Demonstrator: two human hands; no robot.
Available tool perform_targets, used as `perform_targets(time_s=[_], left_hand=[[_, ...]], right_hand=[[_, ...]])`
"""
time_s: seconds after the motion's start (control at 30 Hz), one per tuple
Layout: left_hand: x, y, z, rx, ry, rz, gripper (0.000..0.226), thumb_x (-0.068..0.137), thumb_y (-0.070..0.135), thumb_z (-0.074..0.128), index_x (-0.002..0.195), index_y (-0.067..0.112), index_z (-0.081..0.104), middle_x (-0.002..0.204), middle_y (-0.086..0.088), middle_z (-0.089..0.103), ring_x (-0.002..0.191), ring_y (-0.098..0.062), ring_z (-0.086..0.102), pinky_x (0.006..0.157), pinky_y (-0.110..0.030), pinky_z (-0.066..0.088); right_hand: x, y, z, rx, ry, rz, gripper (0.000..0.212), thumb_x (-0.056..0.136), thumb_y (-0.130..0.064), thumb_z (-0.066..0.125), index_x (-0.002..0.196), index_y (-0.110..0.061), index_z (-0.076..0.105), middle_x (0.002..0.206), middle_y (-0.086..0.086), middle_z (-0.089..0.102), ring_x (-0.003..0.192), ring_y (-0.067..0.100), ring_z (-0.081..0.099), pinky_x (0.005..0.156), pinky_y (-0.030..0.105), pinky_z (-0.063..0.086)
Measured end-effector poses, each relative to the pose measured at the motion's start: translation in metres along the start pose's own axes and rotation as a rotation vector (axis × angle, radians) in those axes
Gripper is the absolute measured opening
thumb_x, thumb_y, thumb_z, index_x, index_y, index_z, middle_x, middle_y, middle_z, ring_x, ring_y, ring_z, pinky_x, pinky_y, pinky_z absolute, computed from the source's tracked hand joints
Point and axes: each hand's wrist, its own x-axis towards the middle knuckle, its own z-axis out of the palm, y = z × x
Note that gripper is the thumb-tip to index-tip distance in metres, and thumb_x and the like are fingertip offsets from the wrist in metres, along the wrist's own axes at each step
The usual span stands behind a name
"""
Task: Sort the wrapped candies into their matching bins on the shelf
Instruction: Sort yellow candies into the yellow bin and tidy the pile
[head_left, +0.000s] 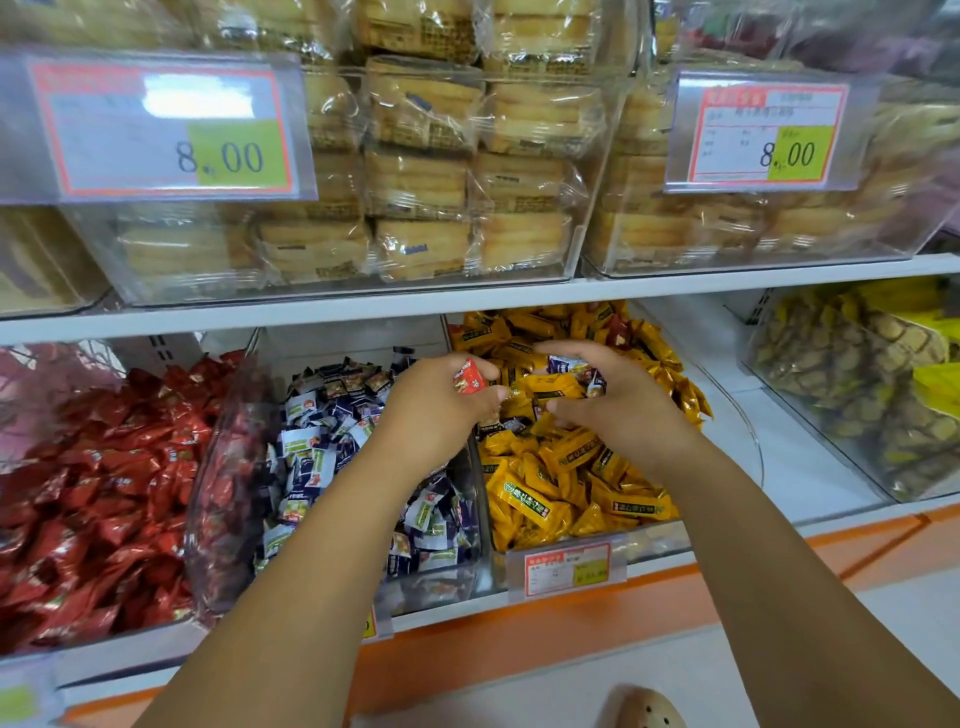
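Note:
Three clear bins stand side by side on the lower shelf. The left bin (31, 642) holds red wrapped candies, the middle bin (441, 582) blue-and-white ones, the right bin (660, 545) yellow ones. My left hand (436, 410) hovers over the wall between the middle and right bins, shut on a red candy (469, 376). Over the yellow bin, my right hand (613, 400) is curled around blue-and-white candies (584, 371), with yellow candies right beneath the fingers. A few stray red pieces (618, 332) lie at the back of the yellow bin.
The upper shelf (363, 306) carries clear boxes of wrapped pastries with two 8.00 price tags (171, 127). A bin of brown and yellow snacks (852, 395) stands at the far right. An orange shelf edge (571, 623) runs along the front. A shoe tip (652, 709) shows below.

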Motion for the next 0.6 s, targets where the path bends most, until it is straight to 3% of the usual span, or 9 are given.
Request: perform_targets(time_s=[0.13, 0.23, 0.37, 0.5, 0.6], left_hand=[[-0.002, -0.001, -0.005, -0.1, -0.017, -0.041, 0.017, 0.091, 0.025, 0.063, 0.107, 0.023, 0.067, 0.09, 0.01, 0.064, 0.069, -0.001, 0.054, 0.05, -0.006, 0.037], [-0.003, -0.001, -0.009, -0.151, -0.029, -0.064, 0.018, 0.095, 0.023, 0.057, 0.111, 0.025, 0.064, 0.084, 0.01, 0.061, 0.067, -0.007, 0.052, 0.047, -0.008, 0.037], [-0.005, 0.0, -0.011, -0.138, -0.024, -0.062, 0.019, 0.096, 0.023, 0.055, 0.112, 0.027, 0.064, 0.081, 0.012, 0.059, 0.066, -0.006, 0.052, 0.046, -0.008, 0.037], [-0.007, -0.002, -0.016, -0.133, -0.002, -0.072, 0.017, 0.096, 0.025, 0.054, 0.11, 0.03, 0.064, 0.089, 0.006, 0.063, 0.069, -0.011, 0.054, 0.048, -0.008, 0.038], [-0.012, -0.005, -0.023, -0.149, -0.003, -0.078, 0.018, 0.097, 0.023, 0.053, 0.109, 0.031, 0.064, 0.08, 0.007, 0.059, 0.068, -0.013, 0.051, 0.052, -0.015, 0.041]], right_hand=[[0.003, 0.001, -0.001, 0.081, 0.001, 0.01, 0.047, 0.086, -0.008, 0.068, 0.12, -0.041, 0.06, 0.131, -0.014, 0.046, 0.077, 0.011, 0.071, 0.067, 0.012, 0.052], [0.006, 0.002, 0.005, 0.025, 0.008, 0.003, 0.043, 0.086, -0.014, 0.07, 0.12, -0.038, 0.059, 0.127, -0.013, 0.047, 0.081, 0.012, 0.068, 0.07, 0.016, 0.053], [0.009, 0.002, 0.012, -0.092, 0.049, -0.015, 0.031, 0.085, -0.027, 0.07, 0.113, -0.032, 0.057, 0.112, -0.007, 0.044, 0.102, 0.012, 0.052, 0.08, 0.024, 0.047], [0.011, 0.001, 0.012, -0.096, 0.055, -0.019, 0.021, 0.09, -0.033, 0.062, 0.11, -0.031, 0.057, 0.105, -0.005, 0.045, 0.083, 0.011, 0.057, 0.066, 0.014, 0.047], [0.013, 0.0, 0.011, -0.078, 0.054, -0.042, 0.012, 0.094, -0.027, 0.057, 0.106, -0.031, 0.055, 0.085, -0.007, 0.044, 0.081, 0.01, 0.056, 0.074, 0.018, 0.042]])
